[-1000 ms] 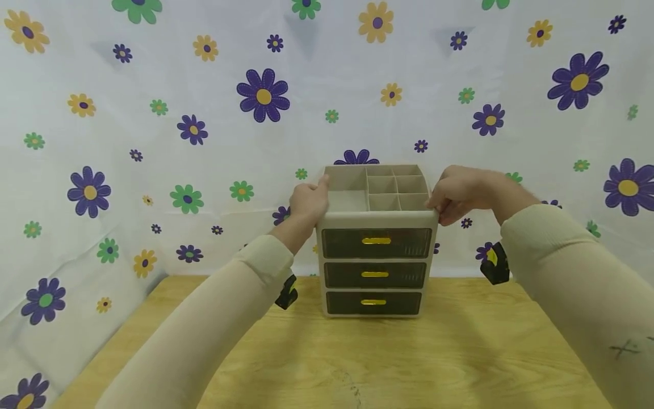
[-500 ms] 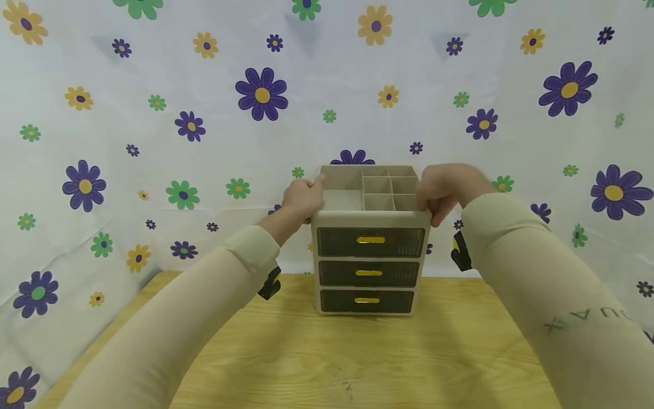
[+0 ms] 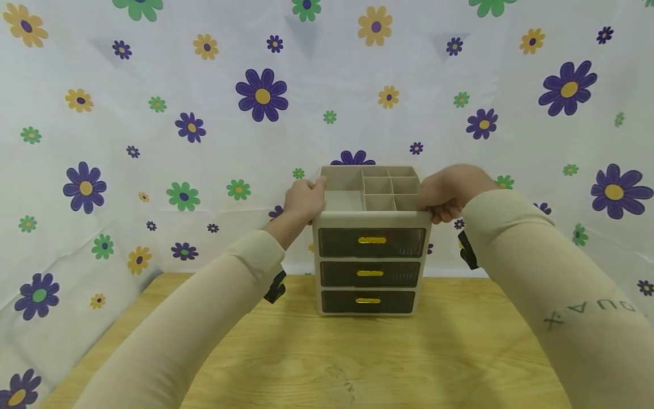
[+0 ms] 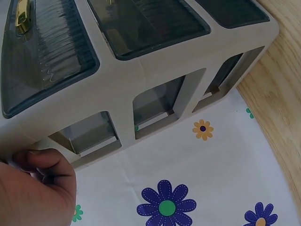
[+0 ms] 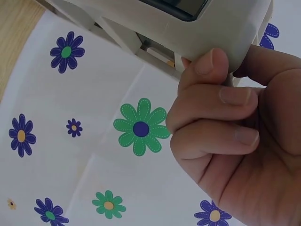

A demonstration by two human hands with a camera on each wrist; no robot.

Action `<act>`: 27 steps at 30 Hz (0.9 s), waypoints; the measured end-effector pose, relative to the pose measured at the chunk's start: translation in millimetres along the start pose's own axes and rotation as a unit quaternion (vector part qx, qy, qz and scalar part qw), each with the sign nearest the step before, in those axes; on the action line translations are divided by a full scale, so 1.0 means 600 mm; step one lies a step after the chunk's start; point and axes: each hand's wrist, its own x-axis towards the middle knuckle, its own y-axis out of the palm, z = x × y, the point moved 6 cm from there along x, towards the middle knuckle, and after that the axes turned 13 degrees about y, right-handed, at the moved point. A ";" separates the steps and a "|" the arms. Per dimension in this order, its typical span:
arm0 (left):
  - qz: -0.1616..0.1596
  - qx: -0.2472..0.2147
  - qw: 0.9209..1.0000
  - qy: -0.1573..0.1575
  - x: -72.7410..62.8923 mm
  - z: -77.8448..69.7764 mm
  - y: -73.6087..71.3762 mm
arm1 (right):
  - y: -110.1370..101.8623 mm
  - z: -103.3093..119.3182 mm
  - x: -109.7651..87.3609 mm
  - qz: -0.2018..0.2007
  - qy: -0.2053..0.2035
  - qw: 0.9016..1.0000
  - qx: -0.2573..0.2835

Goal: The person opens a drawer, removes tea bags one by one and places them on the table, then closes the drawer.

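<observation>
A small cream drawer organizer (image 3: 375, 220) stands upright at the back of the table, with three dark drawers and yellow handles. Its open top has one wide compartment on the left and several small ones on the right. My left hand (image 3: 305, 199) grips the upper left edge, thumb on the rim; in the left wrist view its curled fingers (image 4: 52, 162) lie against the side frame. My right hand (image 3: 452, 190) holds the upper right corner. Seen from the right wrist, the right fingers (image 5: 214, 99) are curled at that corner, with the thumb over the rim.
The wooden table (image 3: 306, 363) extends in front of the organizer. Directly behind it hangs a white cloth (image 3: 214, 85) printed with flowers, which also covers the left side. The organizer's side has open rectangular cutouts (image 4: 157, 103).
Since a second ago, the view has shifted slightly and my right hand has come further over the organizer's right corner. My left hand keeps its hold, and the drawers stay closed.
</observation>
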 end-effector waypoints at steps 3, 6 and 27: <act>-0.002 -0.001 1.000 0.000 0.000 -0.001 0.000 | 0.001 -0.001 0.000 0.002 -0.001 1.000 0.012; 0.002 0.000 1.000 -0.001 0.000 0.000 0.000 | 0.004 -0.001 0.000 -0.004 -0.003 1.000 0.022; 0.009 0.026 0.999 0.023 0.002 -0.005 -0.003 | 0.002 0.052 -0.029 -0.309 -0.026 0.951 -0.007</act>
